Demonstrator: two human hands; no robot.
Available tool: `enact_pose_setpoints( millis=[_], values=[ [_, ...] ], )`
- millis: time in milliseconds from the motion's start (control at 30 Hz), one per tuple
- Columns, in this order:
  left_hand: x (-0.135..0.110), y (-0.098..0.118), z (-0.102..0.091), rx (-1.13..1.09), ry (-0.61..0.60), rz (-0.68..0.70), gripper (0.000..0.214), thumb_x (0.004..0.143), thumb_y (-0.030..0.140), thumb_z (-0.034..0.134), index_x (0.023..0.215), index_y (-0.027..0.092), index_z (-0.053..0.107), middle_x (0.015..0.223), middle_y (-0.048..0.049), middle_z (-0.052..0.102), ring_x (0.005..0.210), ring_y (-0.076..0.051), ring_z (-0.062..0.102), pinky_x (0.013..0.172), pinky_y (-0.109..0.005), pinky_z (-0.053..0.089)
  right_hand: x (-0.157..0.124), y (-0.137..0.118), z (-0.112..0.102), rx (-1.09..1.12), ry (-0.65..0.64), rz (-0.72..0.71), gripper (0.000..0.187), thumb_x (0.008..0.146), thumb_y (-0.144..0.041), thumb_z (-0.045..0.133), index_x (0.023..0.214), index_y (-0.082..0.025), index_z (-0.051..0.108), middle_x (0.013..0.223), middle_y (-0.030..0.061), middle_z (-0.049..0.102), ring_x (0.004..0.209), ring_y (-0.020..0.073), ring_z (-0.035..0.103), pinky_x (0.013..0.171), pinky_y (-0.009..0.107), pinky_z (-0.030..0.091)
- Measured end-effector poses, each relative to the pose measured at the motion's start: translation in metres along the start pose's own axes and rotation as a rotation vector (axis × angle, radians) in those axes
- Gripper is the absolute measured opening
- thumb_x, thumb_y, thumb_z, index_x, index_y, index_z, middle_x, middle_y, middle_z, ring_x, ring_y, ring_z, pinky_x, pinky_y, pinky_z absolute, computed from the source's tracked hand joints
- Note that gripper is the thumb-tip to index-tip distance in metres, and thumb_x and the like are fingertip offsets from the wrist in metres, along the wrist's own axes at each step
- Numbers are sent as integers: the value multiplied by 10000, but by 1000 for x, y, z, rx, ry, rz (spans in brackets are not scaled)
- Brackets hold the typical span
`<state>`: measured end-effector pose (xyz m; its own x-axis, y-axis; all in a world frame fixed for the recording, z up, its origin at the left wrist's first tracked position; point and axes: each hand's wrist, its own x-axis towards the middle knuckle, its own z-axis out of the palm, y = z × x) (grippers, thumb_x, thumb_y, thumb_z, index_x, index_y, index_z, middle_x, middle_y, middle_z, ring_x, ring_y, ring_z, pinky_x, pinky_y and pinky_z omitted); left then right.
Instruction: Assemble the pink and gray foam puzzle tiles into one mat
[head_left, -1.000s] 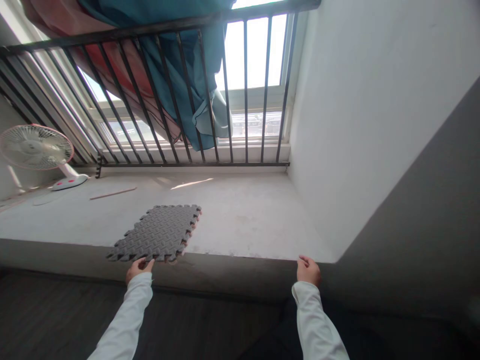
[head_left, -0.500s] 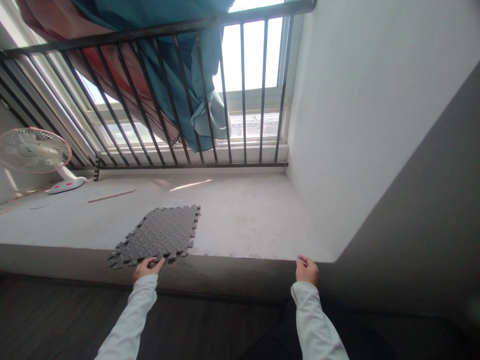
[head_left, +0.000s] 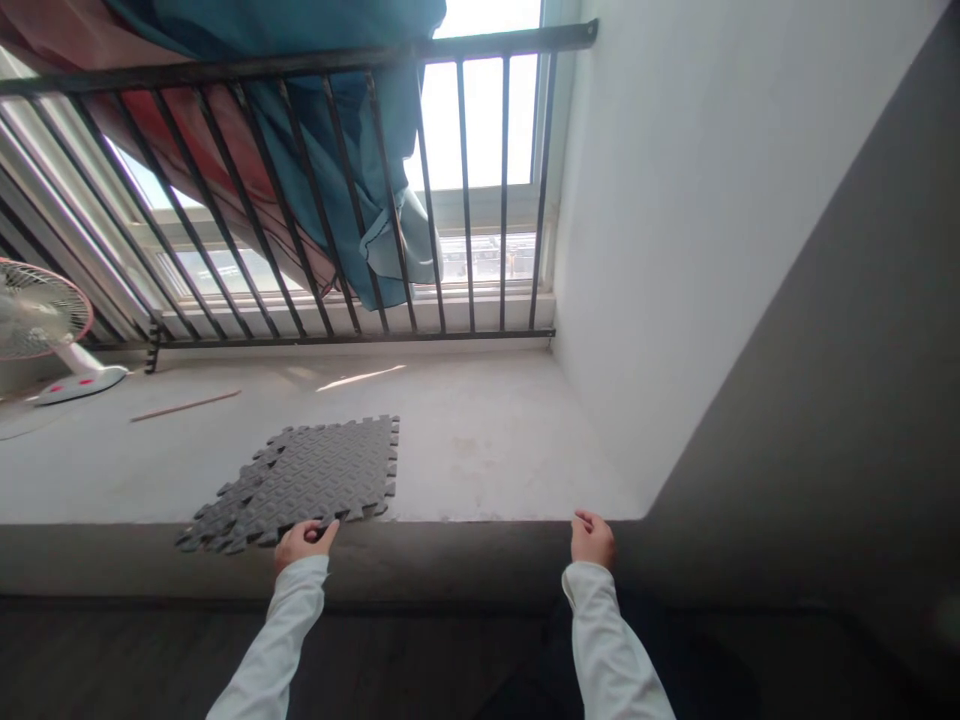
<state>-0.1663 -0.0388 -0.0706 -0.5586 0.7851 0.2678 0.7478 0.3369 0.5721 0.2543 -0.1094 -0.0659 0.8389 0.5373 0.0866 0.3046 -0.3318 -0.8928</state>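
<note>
A dark grey foam puzzle mat [head_left: 322,470] with a raised tread pattern and toothed edges lies on the white window ledge [head_left: 480,460]. Its near left part juts past the ledge's front edge. My left hand [head_left: 304,543] is closed at the mat's front edge, thumb and fingers pinching it; the fingertips are partly hidden. Well to the right, my right hand [head_left: 592,540] is apart from the mat, at the ledge's front edge near the wall corner. Its fingers are curled together, and nothing shows in them.
Behind the ledge runs a black metal railing [head_left: 330,343], with a blue and red cloth [head_left: 337,170] hanging in front of the window. A fan [head_left: 45,320] stands at the far left. A thin brown stick [head_left: 186,406] lies nearby. The white wall [head_left: 675,200] bounds the right.
The mat has slid a little to the right along the ledge with my left hand. My right hand has kept its place by the corner. The whole view has shifted slightly.
</note>
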Motion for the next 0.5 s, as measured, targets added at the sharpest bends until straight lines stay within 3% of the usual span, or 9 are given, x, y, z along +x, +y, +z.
enact_pose_setpoints(
  millis=[200, 367, 500],
  values=[
    [-37, 63, 24, 4, -110, 166, 283, 603, 442, 536, 759, 208, 563, 771, -50, 612, 790, -207, 540, 788, -305, 411, -2, -3, -2, 13, 23, 0, 269, 587, -252, 421, 733, -154, 626, 830, 77, 617, 719, 186, 560, 702, 288, 428],
    [-97, 124, 59, -12, -293, 301, 275, 669, 406, 501, 794, 180, 595, 802, -83, 611, 800, -204, 521, 786, -299, 392, -5, -2, -5, 41, 43, 8, 250, 597, -247, 417, 718, -156, 616, 843, 86, 614, 719, 184, 567, 703, 285, 431],
    [-148, 167, 85, -39, -474, 304, 221, 705, 359, 476, 770, 196, 611, 842, -90, 611, 853, -214, 517, 736, -309, 386, -8, 3, -12, 54, 63, 5, 212, 588, -243, 429, 679, -174, 607, 815, 67, 626, 680, 172, 570, 685, 268, 440]
  ],
)
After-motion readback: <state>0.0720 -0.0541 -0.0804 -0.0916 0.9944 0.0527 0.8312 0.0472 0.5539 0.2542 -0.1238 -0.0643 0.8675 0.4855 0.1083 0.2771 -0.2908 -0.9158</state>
